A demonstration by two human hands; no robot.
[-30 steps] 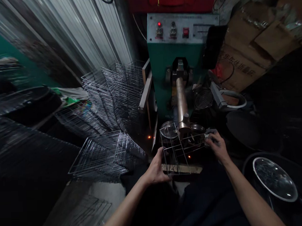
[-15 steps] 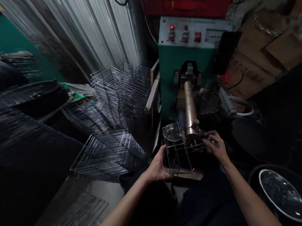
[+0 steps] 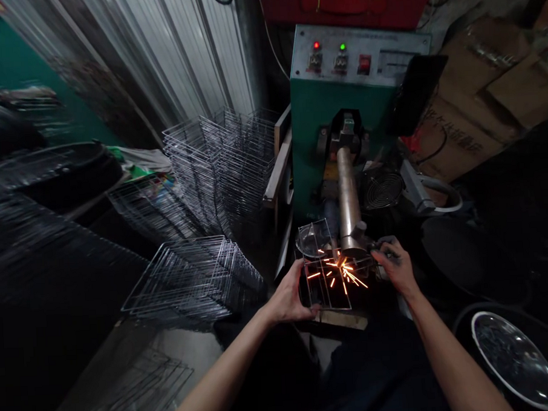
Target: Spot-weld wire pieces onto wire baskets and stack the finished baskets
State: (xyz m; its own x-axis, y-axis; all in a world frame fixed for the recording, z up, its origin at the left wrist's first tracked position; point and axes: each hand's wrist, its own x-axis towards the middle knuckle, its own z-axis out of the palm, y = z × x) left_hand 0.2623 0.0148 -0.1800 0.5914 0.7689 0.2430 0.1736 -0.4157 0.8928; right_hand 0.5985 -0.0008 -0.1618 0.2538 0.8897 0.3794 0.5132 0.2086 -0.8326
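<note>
at six o'clock i had the left hand (image 3: 287, 300) half open, fingers and thumb bracketing the wire frame (image 3: 322, 270); at four, the right hand (image 3: 396, 264) was curled nearly closed, its hold too dark to tell. a weld seemed underway, calling for steadiness through the sparks (image 3: 342, 267). the frame, thin, silvery, open-gridded, sat at five o'clock beside the metal arm (image 3: 347, 196).

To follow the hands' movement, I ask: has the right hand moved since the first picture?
Yes, leftward: the right hand is now nearer the end of the metal tube.
</note>
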